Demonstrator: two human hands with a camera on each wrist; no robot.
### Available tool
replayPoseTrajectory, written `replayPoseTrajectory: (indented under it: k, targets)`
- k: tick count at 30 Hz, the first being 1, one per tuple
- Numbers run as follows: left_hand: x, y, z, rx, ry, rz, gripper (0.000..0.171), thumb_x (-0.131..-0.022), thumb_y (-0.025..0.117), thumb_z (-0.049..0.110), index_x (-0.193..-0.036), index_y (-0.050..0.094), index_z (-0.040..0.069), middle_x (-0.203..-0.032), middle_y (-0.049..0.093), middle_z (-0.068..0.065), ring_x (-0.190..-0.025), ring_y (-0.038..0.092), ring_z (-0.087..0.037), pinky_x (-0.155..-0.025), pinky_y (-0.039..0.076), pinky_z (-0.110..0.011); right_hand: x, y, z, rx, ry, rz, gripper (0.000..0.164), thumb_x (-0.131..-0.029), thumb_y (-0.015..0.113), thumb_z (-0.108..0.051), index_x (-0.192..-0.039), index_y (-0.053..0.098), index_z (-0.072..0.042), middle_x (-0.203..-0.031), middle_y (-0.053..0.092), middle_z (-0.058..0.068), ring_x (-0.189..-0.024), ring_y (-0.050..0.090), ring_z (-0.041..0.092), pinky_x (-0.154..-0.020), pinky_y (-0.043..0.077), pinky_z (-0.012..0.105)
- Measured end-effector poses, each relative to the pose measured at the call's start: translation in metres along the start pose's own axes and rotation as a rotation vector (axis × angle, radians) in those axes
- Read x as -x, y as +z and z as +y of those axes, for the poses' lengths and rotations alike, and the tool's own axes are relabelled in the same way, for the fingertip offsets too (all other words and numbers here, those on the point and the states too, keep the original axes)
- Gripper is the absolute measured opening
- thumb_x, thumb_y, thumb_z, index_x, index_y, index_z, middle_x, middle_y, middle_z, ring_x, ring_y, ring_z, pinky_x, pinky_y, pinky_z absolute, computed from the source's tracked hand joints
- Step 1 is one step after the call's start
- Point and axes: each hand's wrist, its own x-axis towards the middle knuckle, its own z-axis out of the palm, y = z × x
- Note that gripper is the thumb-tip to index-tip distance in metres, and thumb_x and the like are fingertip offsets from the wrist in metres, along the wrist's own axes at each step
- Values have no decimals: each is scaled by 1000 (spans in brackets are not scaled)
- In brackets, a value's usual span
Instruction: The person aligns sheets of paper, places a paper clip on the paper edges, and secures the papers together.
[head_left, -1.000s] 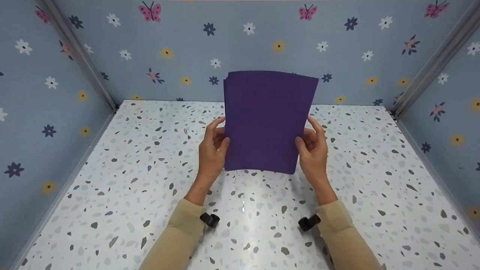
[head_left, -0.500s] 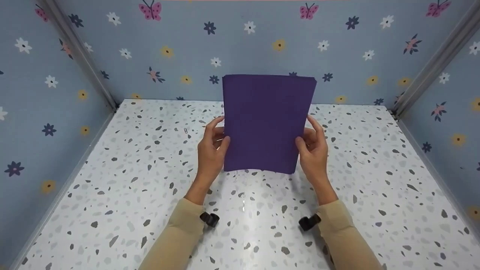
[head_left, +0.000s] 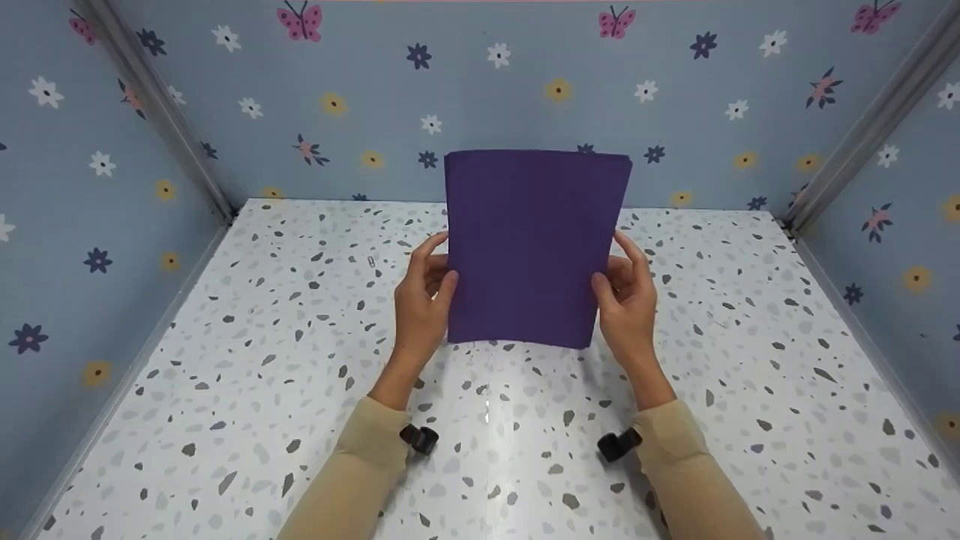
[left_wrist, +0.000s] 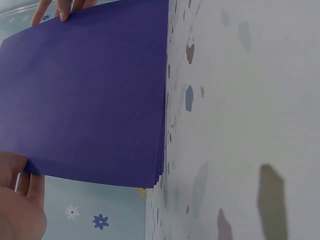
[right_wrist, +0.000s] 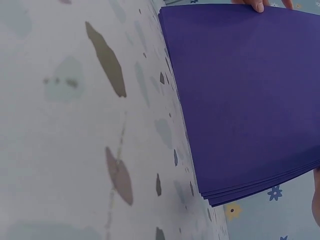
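A stack of purple paper sheets (head_left: 536,247) stands upright between the two hands, over the middle of the table. My left hand (head_left: 421,304) grips its left edge, thumb in front and fingers behind. On the opposite edge my right hand (head_left: 628,304) holds it the same way. In the right wrist view the layered edges of the stack (right_wrist: 250,100) show several sheets, slightly offset. The lower edge of the stack (left_wrist: 90,95) is at or near the tabletop in the left wrist view; whether it touches I cannot tell. Fingers behind the paper are partly hidden.
A small paper clip (head_left: 371,262) lies on the speckled white table (head_left: 262,375), left of the stack. Blue flowered panels (head_left: 495,90) enclose the table at the back and both sides. Black wrist devices (head_left: 420,439) sit at the sleeve cuffs.
The sheets' top edges, uneven and fanned a second ago, now line up more closely, and the top has dropped slightly. Both hands stay nearly in place on the side edges.
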Motion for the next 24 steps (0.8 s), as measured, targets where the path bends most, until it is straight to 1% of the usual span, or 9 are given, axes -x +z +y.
replayPoseTrajectory:
  k: [3,5,11,16,20,24]
  targets:
    - [0,0,1,2,6,1,49,-108,61,9,-154,51,24,-115,71,-5,-105,71,-19,-94,58,-34,0,1,1,-1,-16,8,59,-102,56,15,-157,47,-3,-109,68,25,-93,67,28,-81,53,25]
    - [0,0,1,7,11,2,49,-108,61,9,-154,52,24,-115,71,-5,-106,71,-19,-94,58,-34,-1,1,1,-3,-25,11,58,-102,56,15,-157,47,-2,-109,68,25,-93,68,27,-81,53,25]
    - [0,0,0,11,27,16,49,-108,62,8,-153,52,22,-116,70,-6,-106,71,-19,-96,58,-34,-1,0,1,-19,-44,0,58,-104,58,10,-158,48,-8,-109,69,21,-94,69,24,-83,55,26]
    - [0,0,2,13,41,16,48,-108,62,9,-153,52,21,-116,70,-6,-107,71,-19,-96,58,-34,-1,-1,1,-16,-63,-11,57,-105,59,6,-158,48,-11,-110,69,19,-92,68,24,-81,54,27]
    - [0,0,2,11,58,20,47,-108,62,9,-153,52,19,-116,70,-7,-106,71,-19,-95,58,-33,-1,-2,1,-15,-65,-10,57,-105,59,5,-158,49,-14,-110,70,17,-92,68,24,-80,54,27]
    - [0,0,1,35,68,13,47,-108,61,8,-153,51,17,-117,70,-6,-108,71,-18,-98,58,-33,-2,-2,1,-17,-71,-9,58,-104,58,6,-158,49,-15,-110,71,14,-91,69,23,-79,55,27]
